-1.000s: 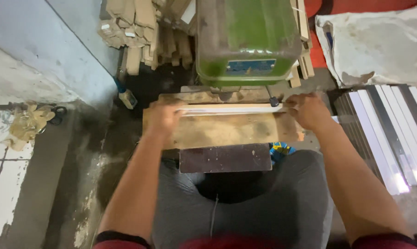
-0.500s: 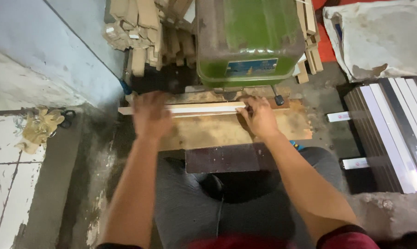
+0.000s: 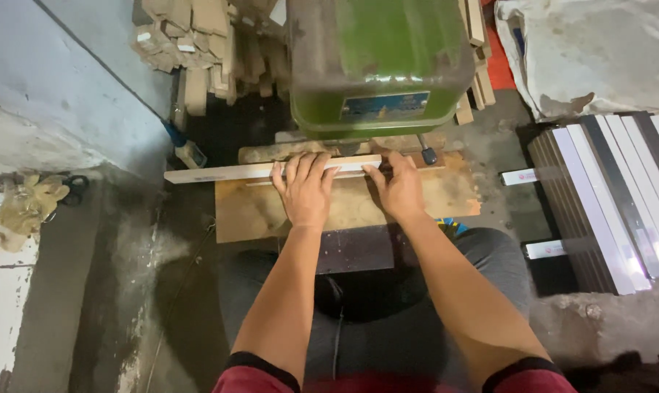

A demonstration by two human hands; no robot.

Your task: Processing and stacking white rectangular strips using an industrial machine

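- While your left hand lies palm-down, its fingers are spread apart and flat on the long white strip, pressing it onto the wooden work board; not wrapped around it.
- Your right hand sits just beside the left, fingers close together, fingertips on the right part of the same strip. Whether the thumb hooks under the edge, can't tell.
- Strip lies flat and level across the back of the board, right against the base of the green machine. Its left end overhangs the board well past your left hand; the right end reaches about to your right hand.
- Small black knob on a lever sits just right of your right hand, not touched.
- Dark panel sits under the board's near edge, over your lap.
- Stack of long white and dark strips lies on the floor to the right, well apart from the hands.
- Pile of wood offcuts sits left of the machine at the back.
- Crumpled yellowish glove or rag lies on the floor far left.
- Pale sack at top right.
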